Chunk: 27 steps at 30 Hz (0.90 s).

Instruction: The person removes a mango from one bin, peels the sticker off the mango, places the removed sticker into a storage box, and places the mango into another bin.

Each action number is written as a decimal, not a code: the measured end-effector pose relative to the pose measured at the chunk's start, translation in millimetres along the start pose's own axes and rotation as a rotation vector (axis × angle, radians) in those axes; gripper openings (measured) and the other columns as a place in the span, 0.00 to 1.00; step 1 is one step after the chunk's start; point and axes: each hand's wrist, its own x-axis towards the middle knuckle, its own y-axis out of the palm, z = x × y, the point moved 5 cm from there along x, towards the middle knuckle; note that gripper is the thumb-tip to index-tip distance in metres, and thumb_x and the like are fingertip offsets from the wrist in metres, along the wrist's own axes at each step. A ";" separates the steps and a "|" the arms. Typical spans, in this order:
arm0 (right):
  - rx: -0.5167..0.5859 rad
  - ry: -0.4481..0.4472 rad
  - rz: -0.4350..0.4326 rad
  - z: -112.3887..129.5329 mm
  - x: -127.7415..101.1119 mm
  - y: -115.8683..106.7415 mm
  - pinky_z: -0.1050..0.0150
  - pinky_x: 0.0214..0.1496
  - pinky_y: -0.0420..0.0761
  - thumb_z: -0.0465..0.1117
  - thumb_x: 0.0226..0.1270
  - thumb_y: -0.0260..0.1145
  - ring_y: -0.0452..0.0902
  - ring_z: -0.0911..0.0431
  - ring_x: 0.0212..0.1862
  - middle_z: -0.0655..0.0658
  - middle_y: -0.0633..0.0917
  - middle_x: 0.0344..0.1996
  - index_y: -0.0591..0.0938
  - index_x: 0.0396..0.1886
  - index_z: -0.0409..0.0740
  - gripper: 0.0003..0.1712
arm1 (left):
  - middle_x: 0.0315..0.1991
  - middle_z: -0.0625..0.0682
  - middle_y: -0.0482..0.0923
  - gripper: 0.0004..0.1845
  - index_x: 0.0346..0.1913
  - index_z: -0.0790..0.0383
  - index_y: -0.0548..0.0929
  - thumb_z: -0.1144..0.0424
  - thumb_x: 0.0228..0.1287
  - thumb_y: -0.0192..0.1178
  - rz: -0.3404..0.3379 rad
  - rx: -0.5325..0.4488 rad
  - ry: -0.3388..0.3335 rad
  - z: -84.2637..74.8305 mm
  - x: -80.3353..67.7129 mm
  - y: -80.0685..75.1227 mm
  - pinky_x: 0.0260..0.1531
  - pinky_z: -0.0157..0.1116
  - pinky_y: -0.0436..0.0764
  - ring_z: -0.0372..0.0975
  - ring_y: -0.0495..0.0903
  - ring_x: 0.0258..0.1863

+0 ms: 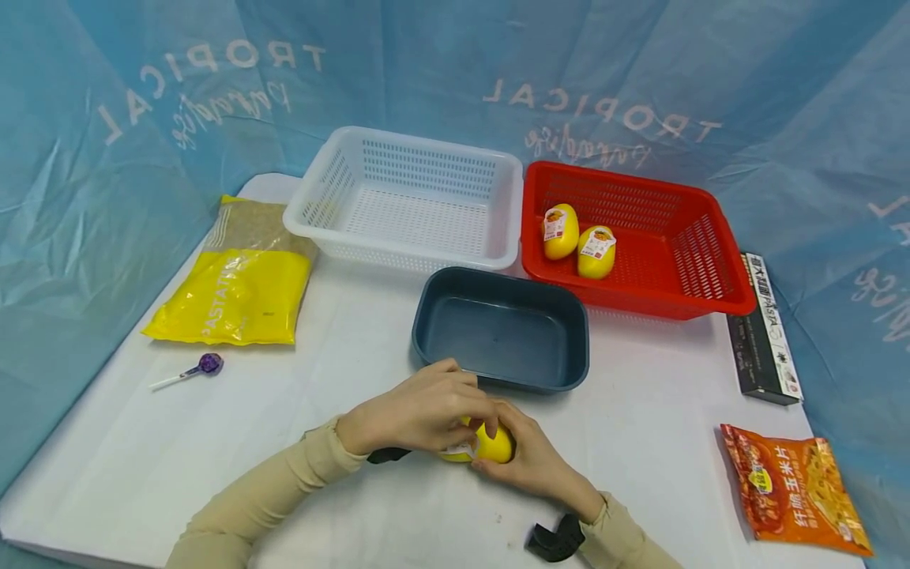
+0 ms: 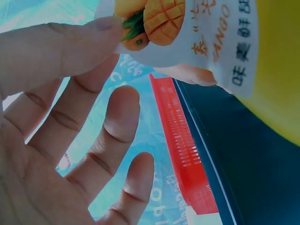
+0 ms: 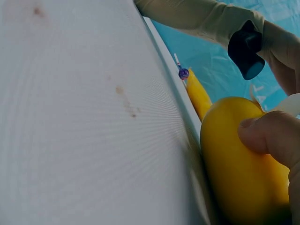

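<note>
white basket (image 1: 408,201), pasta bag (image 1: 235,280), lollipop (image 1: 202,366)

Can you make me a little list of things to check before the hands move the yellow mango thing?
1. Both hands on the yellow mango pouch: ok, left hand and right hand both hold it.
2. Grip firm enough to lift: cannot tell, the fingers hide much of it.
3. Dark blue tub just behind has room: ok, nothing shows inside.
4. Red basket has room: ok, only two matching pouches lie in it.
5. White basket free: ok, nothing shows inside.
6. Pouch label intact: ok.
</note>
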 end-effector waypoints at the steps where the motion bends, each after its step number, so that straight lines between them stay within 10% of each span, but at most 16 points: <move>1: -0.004 -0.004 -0.001 0.1 0.0 0.0 0.68 0.46 0.77 0.38 0.49 0.77 0.75 0.61 0.46 0.50 0.80 0.51 0.74 0.58 0.51 0.35 | 0.32 0.34 0.84 0.10 0.35 0.45 0.82 0.61 0.51 0.72 -0.001 -0.003 0.006 0.2 -0.2 -0.2 0.34 0.27 0.61 0.31 0.70 0.29; 27: -0.003 -0.025 0.032 2.7 1.8 -1.4 0.66 0.52 0.77 0.37 0.49 0.75 0.75 0.59 0.50 0.49 0.79 0.56 0.74 0.54 0.51 0.31 | 0.23 0.35 0.78 0.12 0.27 0.47 0.79 0.64 0.48 0.74 -0.061 -0.126 0.070 -2.2 -1.0 -11.3 0.38 0.27 0.66 0.30 0.70 0.28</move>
